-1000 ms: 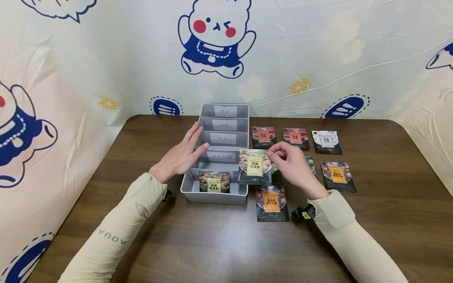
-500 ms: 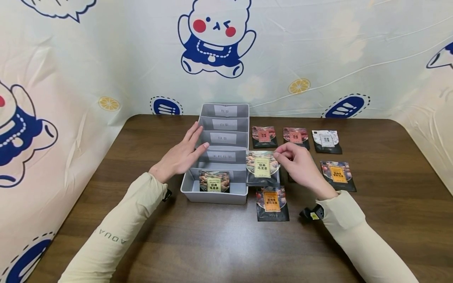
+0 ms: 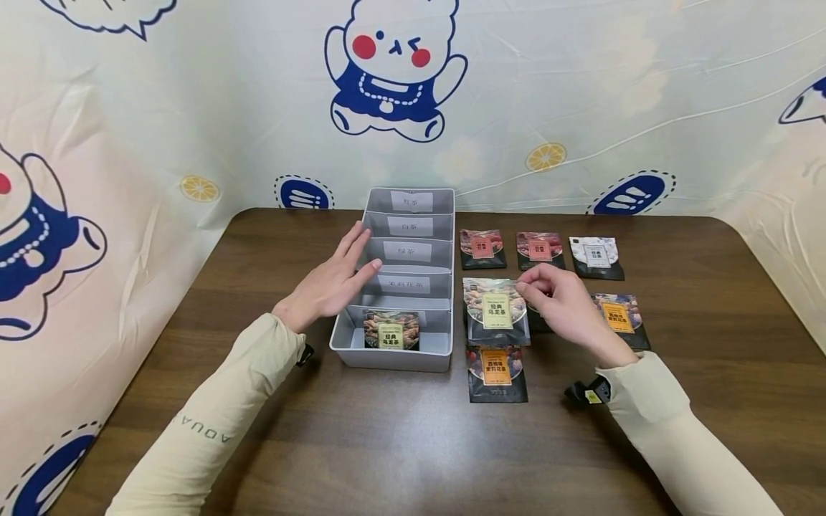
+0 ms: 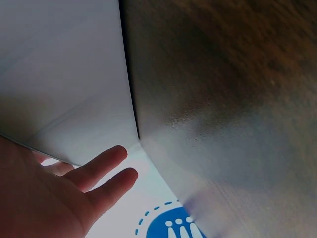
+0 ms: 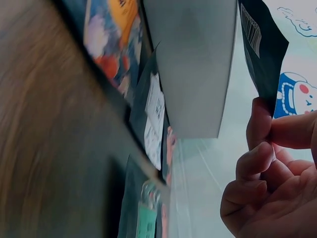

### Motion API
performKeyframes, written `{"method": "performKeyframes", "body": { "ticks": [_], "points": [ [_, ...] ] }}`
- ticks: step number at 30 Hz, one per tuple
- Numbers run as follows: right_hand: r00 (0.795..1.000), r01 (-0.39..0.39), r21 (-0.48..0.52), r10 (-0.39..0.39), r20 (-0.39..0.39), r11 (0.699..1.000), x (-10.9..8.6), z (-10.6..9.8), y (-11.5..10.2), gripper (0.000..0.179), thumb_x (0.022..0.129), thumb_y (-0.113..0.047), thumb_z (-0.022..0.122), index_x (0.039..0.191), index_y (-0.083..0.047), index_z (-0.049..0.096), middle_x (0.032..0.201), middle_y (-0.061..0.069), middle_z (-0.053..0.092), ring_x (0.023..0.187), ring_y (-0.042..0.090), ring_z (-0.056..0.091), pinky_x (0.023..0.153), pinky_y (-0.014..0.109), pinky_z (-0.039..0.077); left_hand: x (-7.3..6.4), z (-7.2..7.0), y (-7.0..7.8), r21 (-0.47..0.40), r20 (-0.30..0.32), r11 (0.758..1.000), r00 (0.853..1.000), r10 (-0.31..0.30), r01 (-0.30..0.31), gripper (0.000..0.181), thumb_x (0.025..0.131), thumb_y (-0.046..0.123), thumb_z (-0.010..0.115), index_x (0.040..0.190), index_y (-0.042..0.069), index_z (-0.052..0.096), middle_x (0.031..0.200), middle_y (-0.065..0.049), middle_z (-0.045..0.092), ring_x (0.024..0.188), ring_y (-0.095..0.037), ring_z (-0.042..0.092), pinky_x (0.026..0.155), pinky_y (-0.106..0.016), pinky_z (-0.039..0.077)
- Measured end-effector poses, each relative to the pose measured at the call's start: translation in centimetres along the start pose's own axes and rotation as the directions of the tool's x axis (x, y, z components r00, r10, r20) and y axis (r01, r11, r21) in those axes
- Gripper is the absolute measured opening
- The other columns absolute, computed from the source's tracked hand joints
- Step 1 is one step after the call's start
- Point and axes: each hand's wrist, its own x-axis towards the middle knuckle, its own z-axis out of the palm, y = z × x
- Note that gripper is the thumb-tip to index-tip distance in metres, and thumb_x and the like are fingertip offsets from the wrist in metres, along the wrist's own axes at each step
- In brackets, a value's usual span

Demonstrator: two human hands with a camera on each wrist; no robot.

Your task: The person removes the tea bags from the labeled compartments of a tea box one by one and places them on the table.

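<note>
My right hand point(image 3: 561, 308) pinches the right edge of a tea sachet point(image 3: 495, 312) with a pale green label. It is held raised, just right of the grey divided box point(image 3: 390, 361). In the right wrist view, thumb and fingertips grip the sachet point(image 5: 270, 54), whose dark back bears a barcode. My left hand point(image 3: 329, 278) lies with extended fingers at the box's left side, thumb over the rim. A similar green-labelled sachet point(image 3: 391, 332) stands in the box's front compartment. Paper labels mark the compartments behind it.
Right of the box lie two red-labelled sachets point(image 3: 482, 249) point(image 3: 540, 249), a white sachet point(image 3: 594, 256) and two orange-labelled ones point(image 3: 495, 373) point(image 3: 617, 317). A green-labelled sachet point(image 5: 146, 215) shows in the right wrist view. A patterned cloth hangs behind the table point(image 3: 400, 444).
My right hand has carried the pinched sachet rightward, from over the box's right edge to beside the box. My left hand and the box have stayed put.
</note>
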Motion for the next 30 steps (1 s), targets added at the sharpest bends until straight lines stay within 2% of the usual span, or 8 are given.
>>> {"method": "performKeyframes", "body": {
  "ticks": [7, 18, 30],
  "points": [
    [1.000, 0.004, -0.031, -0.004, 0.011, 1.000, -0.5, -1.0, 1.1, 0.016, 0.098, -0.019, 0.056, 0.100, -0.005, 0.063, 0.070, 0.014, 0.059, 0.052, 0.013, 0.039, 0.046, 0.028, 0.033, 0.0, -0.1, 0.1, -0.004, 0.005, 1.000, 1.000, -0.006, 0.006, 0.078, 0.098, 0.065, 0.021, 0.157, 0.017, 0.003, 0.163, 0.006, -0.013, 0.144, -0.029, 0.033, 0.107, -0.050, 0.040],
    [0.996, -0.059, -0.067, 0.063, 0.063, 0.996, -1.3, -2.1, 1.8, 0.019, 0.099, -0.023, 0.053, 0.102, -0.006, 0.062, 0.075, 0.006, 0.060, 0.057, 0.012, 0.042, 0.049, 0.027, 0.035, 0.0, 0.0, 0.0, 0.007, -0.001, 1.000, 1.000, -0.006, 0.006, 0.079, 0.098, 0.065, 0.021, 0.157, 0.016, 0.004, 0.164, 0.005, -0.012, 0.143, -0.030, 0.033, 0.107, -0.050, 0.040],
    [0.995, -0.040, -0.139, 0.053, 0.085, 0.989, -1.9, -3.3, 3.2, 0.017, 0.097, -0.019, 0.058, 0.100, -0.004, 0.063, 0.076, 0.005, 0.064, 0.061, 0.011, 0.047, 0.051, 0.026, 0.038, 0.0, 0.0, -0.1, 0.006, 0.005, 1.000, 1.000, -0.004, 0.004, 0.078, 0.098, 0.064, 0.021, 0.157, 0.017, 0.002, 0.164, 0.004, -0.012, 0.142, -0.030, 0.035, 0.107, -0.050, 0.040]
  ]
}}
